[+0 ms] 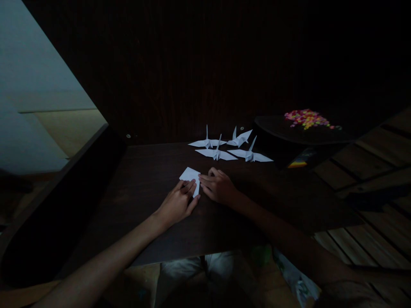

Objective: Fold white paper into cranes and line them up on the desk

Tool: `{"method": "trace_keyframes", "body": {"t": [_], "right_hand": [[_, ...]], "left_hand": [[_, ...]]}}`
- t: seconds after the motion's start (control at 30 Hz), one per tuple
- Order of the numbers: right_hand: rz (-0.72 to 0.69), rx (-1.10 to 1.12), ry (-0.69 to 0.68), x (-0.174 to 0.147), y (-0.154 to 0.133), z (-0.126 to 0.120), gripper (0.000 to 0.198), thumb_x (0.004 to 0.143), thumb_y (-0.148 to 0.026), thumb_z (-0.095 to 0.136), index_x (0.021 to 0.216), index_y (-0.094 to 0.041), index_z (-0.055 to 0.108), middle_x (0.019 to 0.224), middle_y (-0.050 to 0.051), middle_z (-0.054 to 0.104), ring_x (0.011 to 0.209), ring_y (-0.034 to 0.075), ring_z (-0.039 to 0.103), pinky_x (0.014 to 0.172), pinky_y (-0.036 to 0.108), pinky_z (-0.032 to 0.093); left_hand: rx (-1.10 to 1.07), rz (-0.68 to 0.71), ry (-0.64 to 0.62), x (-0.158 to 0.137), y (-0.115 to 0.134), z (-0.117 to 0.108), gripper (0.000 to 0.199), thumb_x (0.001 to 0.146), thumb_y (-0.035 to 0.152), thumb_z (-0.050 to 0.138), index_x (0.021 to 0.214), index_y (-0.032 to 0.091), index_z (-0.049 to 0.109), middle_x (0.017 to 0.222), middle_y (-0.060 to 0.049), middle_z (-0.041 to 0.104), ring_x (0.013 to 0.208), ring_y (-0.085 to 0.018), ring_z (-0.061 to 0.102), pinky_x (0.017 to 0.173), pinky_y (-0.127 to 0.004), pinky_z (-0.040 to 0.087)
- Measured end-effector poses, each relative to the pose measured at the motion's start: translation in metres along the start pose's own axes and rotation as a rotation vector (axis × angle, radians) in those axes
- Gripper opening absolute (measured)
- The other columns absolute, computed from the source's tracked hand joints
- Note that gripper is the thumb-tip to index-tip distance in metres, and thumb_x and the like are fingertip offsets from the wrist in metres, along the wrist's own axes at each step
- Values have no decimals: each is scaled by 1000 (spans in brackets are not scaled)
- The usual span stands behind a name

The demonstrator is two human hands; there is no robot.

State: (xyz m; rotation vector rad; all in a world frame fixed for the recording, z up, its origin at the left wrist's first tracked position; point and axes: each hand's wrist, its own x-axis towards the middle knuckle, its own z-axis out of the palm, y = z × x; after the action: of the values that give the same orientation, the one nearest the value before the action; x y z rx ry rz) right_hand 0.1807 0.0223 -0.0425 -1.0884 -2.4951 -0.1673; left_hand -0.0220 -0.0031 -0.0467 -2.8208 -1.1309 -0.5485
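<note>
A small folded piece of white paper [189,174] lies flat on the dark wooden desk [128,205]. My left hand [177,203] rests over its lower left part, fingers bent and pressing it down, thumb by the lower corner. At the paper's right edge, the fingertips of my right hand [220,186] are drawn together on the edge; the exact grip is too dim to make out. Just beyond my hands stand several white origami cranes with spread wings, among them a front left crane [217,154] and a front right crane [250,155].
To the right, a raised dark shelf [272,126] with a rounded edge bears a heap of small pink and yellow pieces [310,119]. Below it is a small item with a rainbow-coloured stripe [298,164]. A dark panel [192,64] rises behind the desk, and a side board [64,205] borders the left.
</note>
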Motion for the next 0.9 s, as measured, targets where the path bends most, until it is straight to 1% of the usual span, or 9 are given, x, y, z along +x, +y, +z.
{"method": "trace_keyframes", "body": {"t": [0.13, 0.3, 0.37, 0.47, 0.53, 0.6, 0.67, 0.73, 0.9], "right_hand": [[67, -22, -22, 2, -3, -2, 27, 89, -22, 53, 110, -16, 69, 107, 8, 71, 90, 25, 51, 71, 38, 39], [142, 34, -25, 4, -5, -1, 27, 88, -23, 55, 109, -19, 70, 105, 7, 72, 88, 25, 52, 71, 38, 41], [169, 92, -13, 4, -4, 2, 26, 87, -21, 56, 108, -20, 72, 106, 6, 72, 85, 25, 51, 71, 38, 43], [227, 247, 29, 6, 1, 9, 25, 83, -19, 60, 105, -22, 73, 108, 3, 72, 79, 23, 49, 70, 37, 47], [289, 359, 63, 6, 6, 12, 25, 81, -18, 63, 103, -23, 74, 106, 3, 73, 77, 22, 51, 70, 37, 49], [325, 421, 105, 6, 11, 14, 27, 79, -17, 65, 104, -23, 74, 104, 4, 74, 78, 21, 54, 72, 37, 50], [324, 440, 152, 6, 14, 14, 28, 79, -16, 64, 105, -22, 73, 104, 6, 73, 79, 21, 56, 73, 37, 51], [286, 438, 188, 5, 15, 13, 28, 80, -15, 62, 106, -20, 72, 106, 7, 73, 82, 22, 57, 74, 38, 51], [129, 395, 181, 4, 13, 14, 29, 81, -11, 59, 106, -18, 71, 106, 7, 73, 85, 23, 54, 79, 41, 51]], "left_hand": [[-16, -10, 12, 0, 0, 0, 42, 96, 32, 44, 125, 5, 58, 127, -18, 61, 118, -28, 56, 104, -43, 43], [-29, 5, 25, 1, 1, -2, 40, 96, 31, 44, 123, 6, 59, 125, -18, 62, 115, -27, 58, 104, -44, 43], [-35, 6, 36, 1, 1, -2, 39, 95, 31, 44, 122, 7, 59, 124, -17, 63, 114, -27, 58, 103, -44, 43], [-20, 3, 33, 1, 0, -2, 39, 95, 32, 45, 122, 7, 60, 123, -16, 63, 113, -27, 59, 103, -43, 44], [-2, 1, 27, 0, -1, -1, 40, 95, 32, 45, 121, 5, 60, 124, -17, 63, 114, -27, 59, 104, -43, 42], [4, 4, 25, 0, -1, -1, 40, 95, 32, 45, 121, 5, 60, 124, -17, 63, 114, -27, 59, 105, -43, 41], [-1, 3, 29, 0, -1, -1, 40, 95, 32, 45, 121, 6, 60, 124, -16, 63, 113, -27, 59, 105, -43, 42], [-5, -3, 37, 0, -1, -1, 40, 95, 32, 46, 121, 7, 61, 124, -16, 63, 113, -27, 59, 103, -43, 43], [-15, -1, 35, 0, 0, -1, 39, 95, 32, 47, 122, 7, 61, 124, -17, 63, 113, -27, 59, 105, -43, 41]]}}
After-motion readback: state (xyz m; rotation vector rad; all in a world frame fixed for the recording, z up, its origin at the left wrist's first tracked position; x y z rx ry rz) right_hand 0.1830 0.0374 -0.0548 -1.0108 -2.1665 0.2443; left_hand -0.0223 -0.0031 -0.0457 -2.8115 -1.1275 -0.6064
